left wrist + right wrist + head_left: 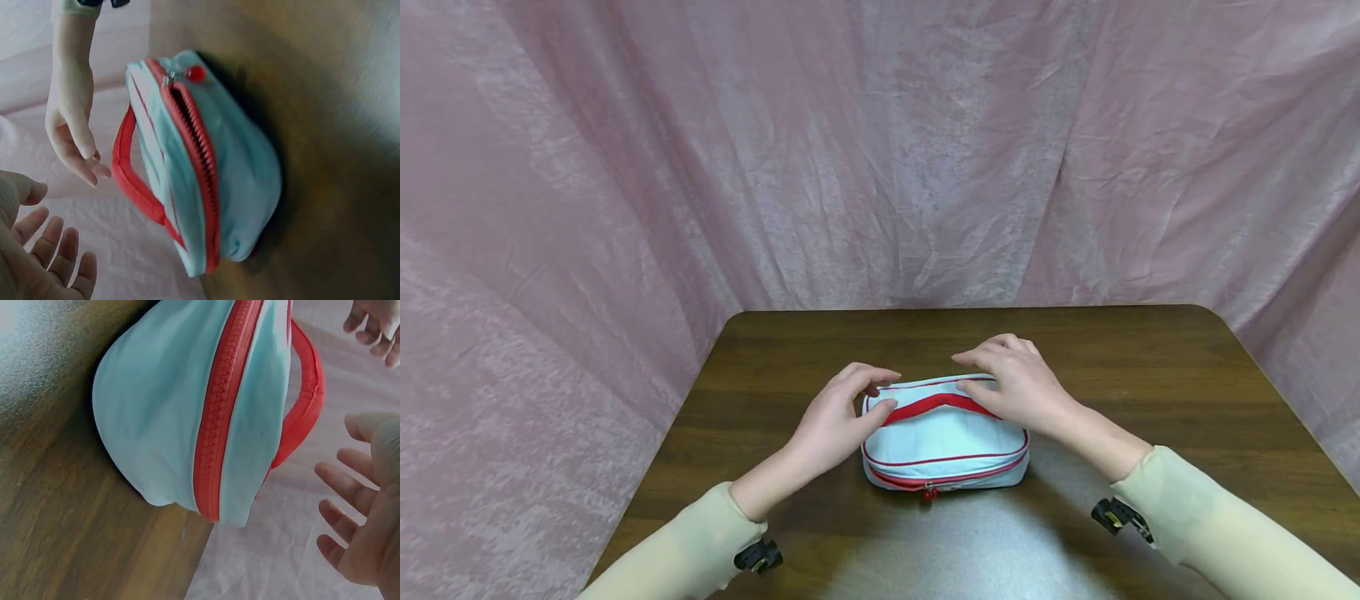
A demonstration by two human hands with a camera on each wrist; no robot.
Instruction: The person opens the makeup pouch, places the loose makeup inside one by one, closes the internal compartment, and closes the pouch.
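Note:
A pale blue zip pouch (946, 437) with red piping lies on the table, its red carrying handle (936, 402) arched up from the top. In the left wrist view, a dark slit shows between the teeth of the red zipper (195, 140), beside the slider and its red bead (195, 74). My left hand (842, 414) hovers over the pouch's left end, fingers loosely bent and thumb apart. Over the right end is my right hand (1018, 390), its fingers relaxed too. Both wrist views show a gap between each hand and the handle; neither holds anything.
The dark wooden table (790, 342) has rounded far corners and a glossy patch of light near its front. Pink velvety curtain (880, 167) hangs behind and at the sides. A small black camera is strapped on each sleeve.

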